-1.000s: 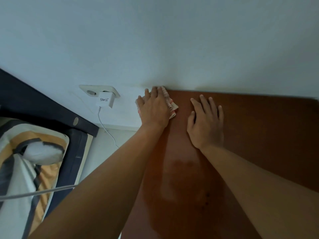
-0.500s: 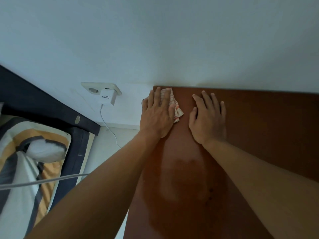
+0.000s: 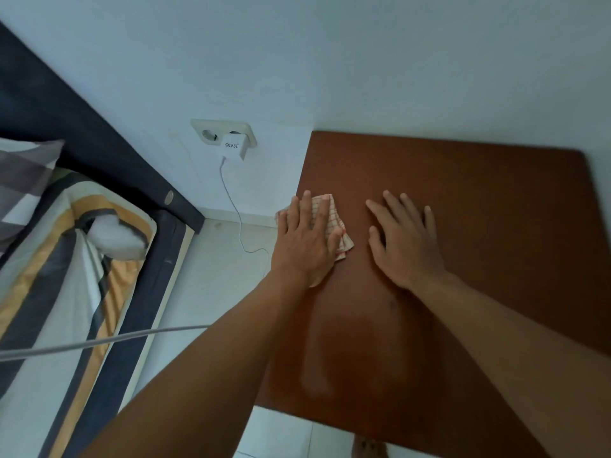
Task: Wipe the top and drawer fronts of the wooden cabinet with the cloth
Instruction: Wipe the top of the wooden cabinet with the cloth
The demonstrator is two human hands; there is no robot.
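Observation:
The reddish-brown top of the wooden cabinet [image 3: 463,200] fills the right half of the view, its back edge against the white wall. My left hand [image 3: 305,239] presses flat on a folded white cloth with red checks [image 3: 342,238] near the top's left edge. Most of the cloth is hidden under the palm. My right hand [image 3: 405,241] rests flat on the wood just to the right, fingers spread, holding nothing. A duller smear [image 3: 350,352] shows on the wood nearer to me. The drawer fronts are out of sight.
A wall socket with a white charger [image 3: 233,145] sits left of the cabinet, its cable trailing to the tiled floor [image 3: 211,276]. A bed with striped bedding [image 3: 66,276] and dark frame fills the left. A pale cable [image 3: 99,342] crosses in front of the bed.
My left hand has drawn the cloth from the back left corner toward me along the left edge. My right hand moved back with it. More of the cabinet top shows.

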